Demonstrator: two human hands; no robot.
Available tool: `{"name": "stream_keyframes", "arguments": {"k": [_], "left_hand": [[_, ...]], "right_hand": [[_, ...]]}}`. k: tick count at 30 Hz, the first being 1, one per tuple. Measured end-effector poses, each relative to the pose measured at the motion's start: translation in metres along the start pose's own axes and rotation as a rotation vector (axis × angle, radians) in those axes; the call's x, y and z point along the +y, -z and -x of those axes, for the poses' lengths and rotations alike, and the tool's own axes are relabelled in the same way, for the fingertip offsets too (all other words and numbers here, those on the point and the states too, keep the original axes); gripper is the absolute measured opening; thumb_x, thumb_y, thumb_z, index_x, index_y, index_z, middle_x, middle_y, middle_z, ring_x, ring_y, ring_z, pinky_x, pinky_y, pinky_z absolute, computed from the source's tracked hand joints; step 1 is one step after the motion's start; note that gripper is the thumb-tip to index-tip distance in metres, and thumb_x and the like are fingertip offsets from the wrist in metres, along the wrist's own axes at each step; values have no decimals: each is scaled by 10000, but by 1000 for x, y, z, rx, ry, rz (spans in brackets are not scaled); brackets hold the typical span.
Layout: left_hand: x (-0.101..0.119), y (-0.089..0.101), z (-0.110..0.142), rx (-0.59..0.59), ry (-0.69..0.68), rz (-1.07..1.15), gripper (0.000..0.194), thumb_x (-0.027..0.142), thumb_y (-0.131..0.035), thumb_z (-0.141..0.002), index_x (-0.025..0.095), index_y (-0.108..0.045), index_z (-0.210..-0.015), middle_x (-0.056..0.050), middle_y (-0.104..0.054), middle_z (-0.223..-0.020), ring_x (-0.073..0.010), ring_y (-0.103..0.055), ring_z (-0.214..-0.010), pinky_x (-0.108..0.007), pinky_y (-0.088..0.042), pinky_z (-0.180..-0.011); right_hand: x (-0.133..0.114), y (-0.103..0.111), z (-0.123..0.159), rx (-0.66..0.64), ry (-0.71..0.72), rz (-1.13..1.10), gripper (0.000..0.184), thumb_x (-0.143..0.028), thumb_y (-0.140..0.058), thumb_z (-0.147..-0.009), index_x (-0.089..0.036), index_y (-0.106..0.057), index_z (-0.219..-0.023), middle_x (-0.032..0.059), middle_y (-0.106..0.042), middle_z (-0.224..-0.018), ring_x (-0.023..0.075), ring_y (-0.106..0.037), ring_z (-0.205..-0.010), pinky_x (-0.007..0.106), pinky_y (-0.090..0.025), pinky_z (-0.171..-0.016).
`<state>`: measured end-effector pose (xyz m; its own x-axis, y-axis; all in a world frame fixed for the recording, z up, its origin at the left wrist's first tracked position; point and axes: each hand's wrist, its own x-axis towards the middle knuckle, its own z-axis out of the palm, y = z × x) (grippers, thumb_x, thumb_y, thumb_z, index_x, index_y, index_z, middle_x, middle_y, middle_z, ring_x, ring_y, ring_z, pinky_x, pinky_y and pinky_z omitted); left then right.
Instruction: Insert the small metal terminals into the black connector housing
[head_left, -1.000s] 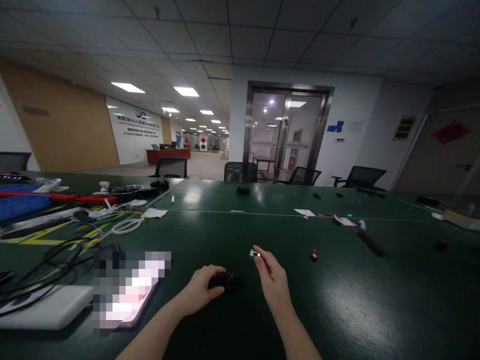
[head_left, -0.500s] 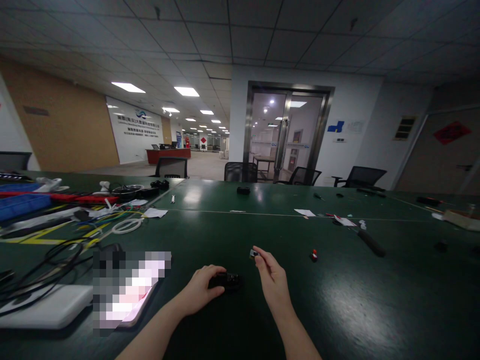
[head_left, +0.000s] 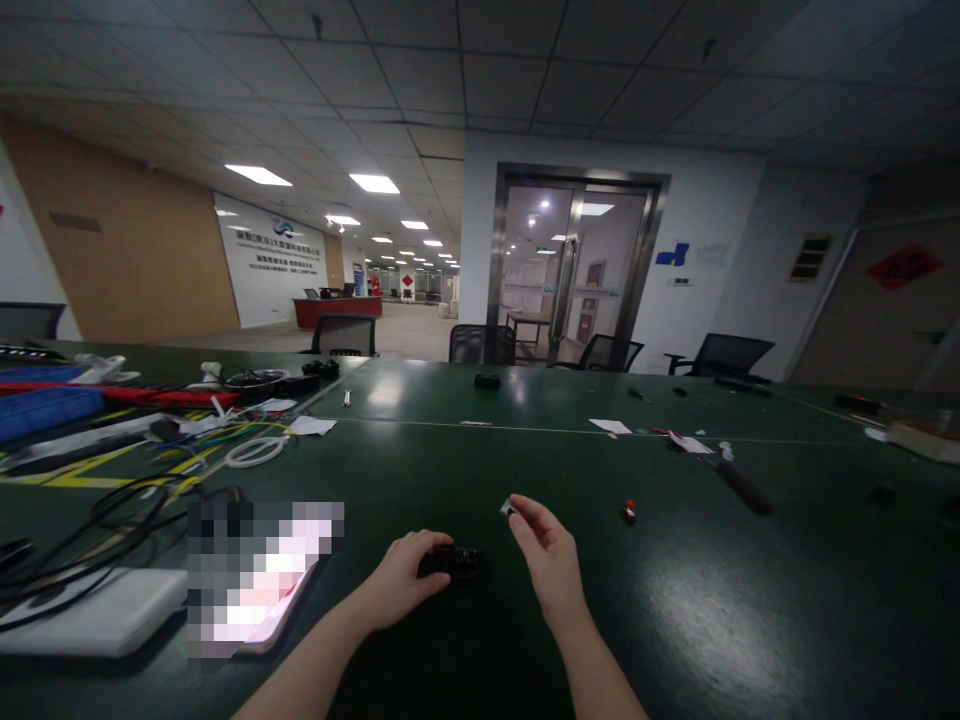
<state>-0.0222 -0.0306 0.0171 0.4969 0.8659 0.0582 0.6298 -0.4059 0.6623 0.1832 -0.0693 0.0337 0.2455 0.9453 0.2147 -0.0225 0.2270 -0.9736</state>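
Observation:
My left hand (head_left: 401, 580) is closed around one end of a small black block-shaped object (head_left: 466, 561) low over the dark green table; its exact kind does not show. Between the thumb and fingers of my right hand (head_left: 549, 555) is a small silvery-grey piece with a dark part (head_left: 508, 508), held a little beyond the black object and apart from it. Most of that piece is behind my fingertips. To the right of this hand lies a small red and dark item (head_left: 628, 511).
A pixelated phone (head_left: 281, 610) and a white box (head_left: 97, 610) with black cables lie at the left. Blue trays (head_left: 49, 412) and tangled wires are behind them. A black-handled tool (head_left: 742, 487) lies at the right, and a black item (head_left: 487, 381) near the far edge.
My right hand has shifted slightly to the right with the small silvery piece, which now shows at a different angle. My left hand and the black object have stayed in place.

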Motion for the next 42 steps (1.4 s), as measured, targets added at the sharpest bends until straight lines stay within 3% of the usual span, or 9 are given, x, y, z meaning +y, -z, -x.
{"name": "stream_keyframes", "arguments": {"k": [5,17,23,31,42], "left_hand": [[-3,-1,0,5,-9,6,408,305,-576,-712,230,-535,-1111,-46,-580,-1083,-226,-508,-1020,-346,-363,-913],[-9,-2,-1,9,-43,17,401,307,-580,-722,241,-534,-1115,-40,-577,-1074,-218,-506,-1012,-343,-370,-901],[-8,-2,-1,0,-32,5,400,299,-580,-717,245,-537,-1112,-34,-580,-1078,-221,-506,-1015,-343,-366,-904],[-8,-5,-2,22,-41,37,419,243,-605,-685,218,-549,-1099,-54,-589,-1074,-215,-519,-1013,-337,-375,-917],[-3,-2,-1,13,-29,33,416,243,-601,-693,229,-537,-1104,-45,-591,-1059,-199,-524,-1001,-336,-382,-920]], "right_hand": [[5,0,-3,31,-52,-17,412,-353,-642,-676,-223,-582,-1062,45,-632,-1022,221,-562,-997,367,-453,-849],[-2,-3,1,-78,-56,91,293,-322,-597,-712,-208,-611,-981,41,-638,-960,217,-582,-924,373,-469,-806],[-4,-7,4,-198,-46,270,265,-321,-552,-743,-227,-608,-985,31,-627,-932,209,-573,-855,362,-465,-751],[7,-16,11,-387,74,533,182,-214,-550,-724,-264,-624,-882,0,-574,-957,189,-513,-950,338,-386,-853],[17,-17,10,-438,34,602,219,-208,-561,-713,-310,-639,-890,-6,-545,-985,207,-502,-963,374,-387,-845]]}}
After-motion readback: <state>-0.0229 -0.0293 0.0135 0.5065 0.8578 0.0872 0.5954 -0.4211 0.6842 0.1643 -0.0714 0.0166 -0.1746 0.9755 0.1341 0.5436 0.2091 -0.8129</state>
